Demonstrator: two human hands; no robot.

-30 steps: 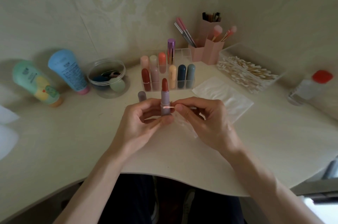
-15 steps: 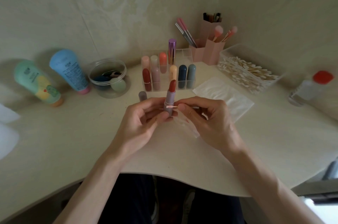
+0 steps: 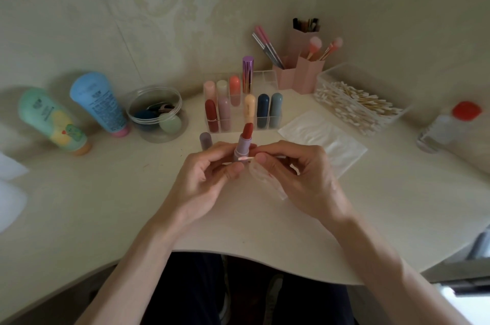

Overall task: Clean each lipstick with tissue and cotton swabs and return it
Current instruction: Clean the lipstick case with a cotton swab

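The left hand [image 3: 209,178] grips the lipstick [image 3: 242,148] by its lilac case, fingers curled round it, the red bullet tilted up and a little to the right. The right hand [image 3: 302,173] pinches a swab [image 3: 248,159] between thumb and forefinger, and the swab's pink-stained tip touches the side of the case. Both are over the table [image 3: 106,205], near its front edge. Just behind the left hand stands the lilac cap [image 3: 205,140]. Further back is the clear rack [image 3: 267,78] of lipsticks. To its right are a tissue pack [image 3: 331,139], a swab box [image 3: 328,78] and a red-capped bottle [image 3: 448,125] — to its left a bowl [image 3: 159,136], a blue tube [image 3: 99,101] and a green tube [image 3: 53,120].
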